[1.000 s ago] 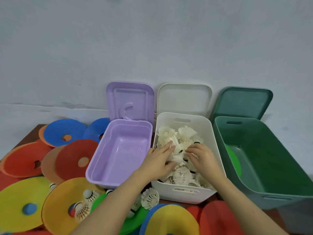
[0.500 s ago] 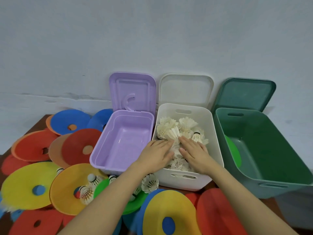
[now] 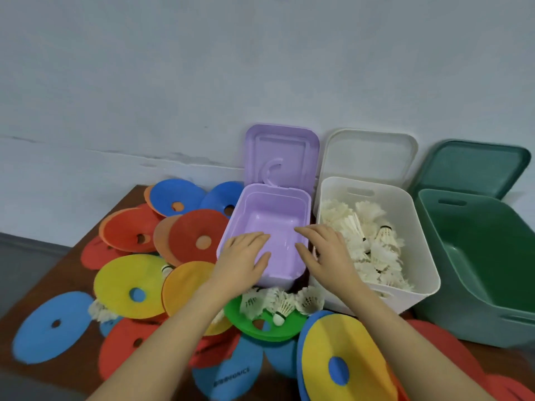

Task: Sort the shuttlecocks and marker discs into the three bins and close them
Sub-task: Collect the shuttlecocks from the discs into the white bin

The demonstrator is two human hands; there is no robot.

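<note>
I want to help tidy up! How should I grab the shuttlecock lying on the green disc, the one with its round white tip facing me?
Pinch the shuttlecock by its round cork tip, coming from the near side, above the green disc. The tip points toward you and sticks out clear, while its feathers fan away among other shuttlecocks, where they would probably crush or snag.

Both hands (left (image 3: 241, 257), right (image 3: 325, 253)) have moved from the white bin (image 3: 417, 287) to over the purple bin (image 3: 231, 235), seemingly empty.
</note>
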